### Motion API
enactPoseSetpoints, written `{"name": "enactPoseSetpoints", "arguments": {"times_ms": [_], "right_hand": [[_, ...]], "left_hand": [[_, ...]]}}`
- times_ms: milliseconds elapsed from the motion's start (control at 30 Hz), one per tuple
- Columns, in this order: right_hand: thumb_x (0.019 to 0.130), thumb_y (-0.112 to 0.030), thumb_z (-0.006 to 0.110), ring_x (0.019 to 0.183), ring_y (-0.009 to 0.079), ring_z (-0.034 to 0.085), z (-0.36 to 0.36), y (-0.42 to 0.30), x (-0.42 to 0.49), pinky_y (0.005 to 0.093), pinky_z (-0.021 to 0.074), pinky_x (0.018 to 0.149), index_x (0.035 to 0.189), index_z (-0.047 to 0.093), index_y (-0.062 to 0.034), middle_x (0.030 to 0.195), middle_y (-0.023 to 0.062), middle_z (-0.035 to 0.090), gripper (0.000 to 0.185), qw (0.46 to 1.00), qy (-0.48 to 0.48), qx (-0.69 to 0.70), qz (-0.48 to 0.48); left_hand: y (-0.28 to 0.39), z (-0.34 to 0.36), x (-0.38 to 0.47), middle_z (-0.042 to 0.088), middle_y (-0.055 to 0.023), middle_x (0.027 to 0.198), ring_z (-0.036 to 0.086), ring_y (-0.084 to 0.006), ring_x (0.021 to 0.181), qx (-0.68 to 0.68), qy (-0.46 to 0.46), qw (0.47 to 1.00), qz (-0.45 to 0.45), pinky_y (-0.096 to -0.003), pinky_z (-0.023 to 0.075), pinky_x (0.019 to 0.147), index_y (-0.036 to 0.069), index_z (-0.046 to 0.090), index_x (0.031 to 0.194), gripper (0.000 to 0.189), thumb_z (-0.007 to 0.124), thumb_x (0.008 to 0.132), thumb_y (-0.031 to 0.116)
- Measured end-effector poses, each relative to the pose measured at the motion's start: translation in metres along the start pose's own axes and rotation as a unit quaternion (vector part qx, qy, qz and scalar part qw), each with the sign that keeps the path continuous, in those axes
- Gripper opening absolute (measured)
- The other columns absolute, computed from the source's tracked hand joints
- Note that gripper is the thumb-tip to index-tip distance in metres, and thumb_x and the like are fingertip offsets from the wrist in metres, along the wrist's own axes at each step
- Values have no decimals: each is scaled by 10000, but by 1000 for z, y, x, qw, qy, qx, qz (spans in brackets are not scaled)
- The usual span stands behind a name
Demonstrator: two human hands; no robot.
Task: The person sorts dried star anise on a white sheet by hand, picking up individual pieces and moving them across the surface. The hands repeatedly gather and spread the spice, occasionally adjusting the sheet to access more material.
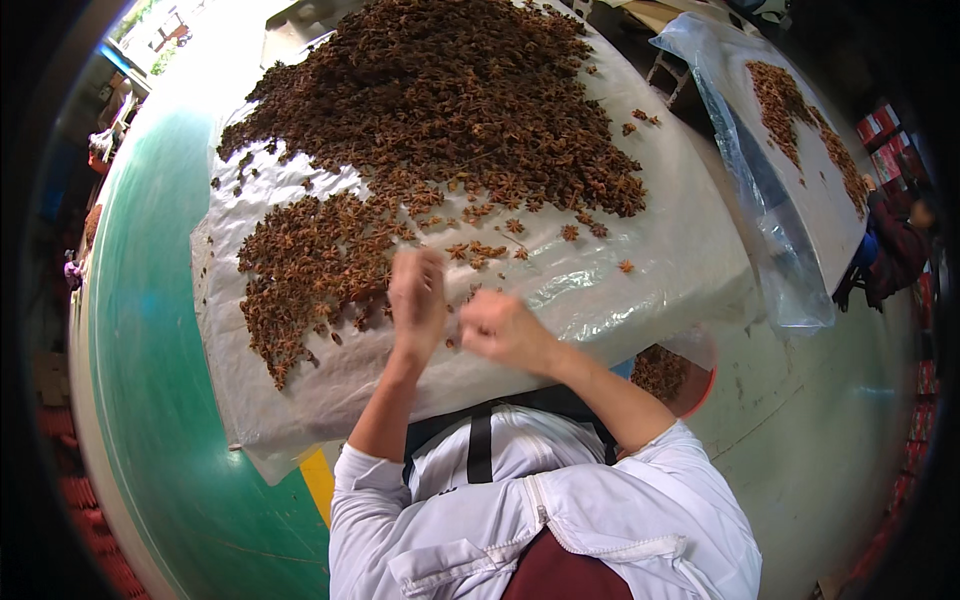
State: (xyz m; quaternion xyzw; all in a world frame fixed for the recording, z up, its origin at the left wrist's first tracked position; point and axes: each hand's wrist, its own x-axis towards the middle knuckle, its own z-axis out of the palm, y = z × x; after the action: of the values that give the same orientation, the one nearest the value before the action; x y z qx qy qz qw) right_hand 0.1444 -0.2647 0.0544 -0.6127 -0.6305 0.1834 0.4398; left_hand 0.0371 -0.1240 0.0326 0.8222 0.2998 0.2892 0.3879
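A large heap of dried star anise (450,97) covers the far part of a table spread with plastic sheeting (660,277). A smaller, thinner pile of star anise (315,255) lies nearer on the left, joined to the heap. My left hand (417,300) is at the right edge of this smaller pile, its fingers bent and blurred. Just to its right, my right hand (510,330) is over the sheeting, fingers curled and blurred too. Whether either hand holds a piece cannot be made out. A few loose star anise (480,251) lie just beyond the hands.
Below the table's near edge at right stands a red-rimmed tub (701,397) with star anise inside. Another table (817,247) with plastic film and more star anise is at the right, with a person (896,247) beside it. Green floor (150,300) runs along the left.
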Motion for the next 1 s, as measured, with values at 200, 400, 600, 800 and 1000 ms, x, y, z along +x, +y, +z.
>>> {"name": "enactPoseSetpoints", "arguments": {"times_ms": [200, 400, 600, 800, 1000], "right_hand": [[869, -157, 592, 874, 333, 645, -34, 9, -30, 415, 509, 741, 850, 663, -50, 870, 149, 672, 131, 962, -253, -4, 101], [853, -26, 524, 1064, 295, 573, -72, 112, 51, 403, 504, 867, 1037, 683, -60, 1086, 90, 656, 245, 953, 160, -247, 67], [812, -35, 644, 1069, 294, 563, -48, 119, 47, 386, 498, 912, 1054, 681, -84, 1096, 70, 638, 250, 952, 107, -283, 47], [892, -105, 593, 961, 301, 579, -57, 109, 23, 398, 493, 847, 1099, 658, -92, 981, 98, 653, 217, 952, 198, -222, 66], [871, -89, 604, 914, 299, 579, -69, 123, 33, 403, 495, 818, 1121, 680, -137, 902, 103, 644, 266, 951, 190, -223, 103]], "left_hand": [[14, 36, 43, 611, -73, 1073, 554, -230, 1068, 252, -19, 943, 215, -366, 443, 927, 78, 658, 1084, 219, 608, 875, 36], [10, 84, 55, 582, -73, 1122, 510, -269, 1122, 271, -187, 929, 167, -390, 423, 965, 75, 650, 1035, 208, 638, 828, 94], [-23, 45, 41, 572, -97, 1072, 509, -263, 1118, 360, -126, 906, 183, -422, 405, 973, 5, 628, 1035, 228, 626, 807, 6], [-27, -12, 29, 612, -112, 1023, 591, -227, 935, 40, -11, 999, 22, -369, 494, 815, 38, 640, 1102, 284, 595, 834, -46], [23, -20, -6, 697, -94, 991, 662, -203, 882, -86, -468, 877, 67, -310, 529, 760, 86, 705, 1009, 203, 610, 852, -1]]}}
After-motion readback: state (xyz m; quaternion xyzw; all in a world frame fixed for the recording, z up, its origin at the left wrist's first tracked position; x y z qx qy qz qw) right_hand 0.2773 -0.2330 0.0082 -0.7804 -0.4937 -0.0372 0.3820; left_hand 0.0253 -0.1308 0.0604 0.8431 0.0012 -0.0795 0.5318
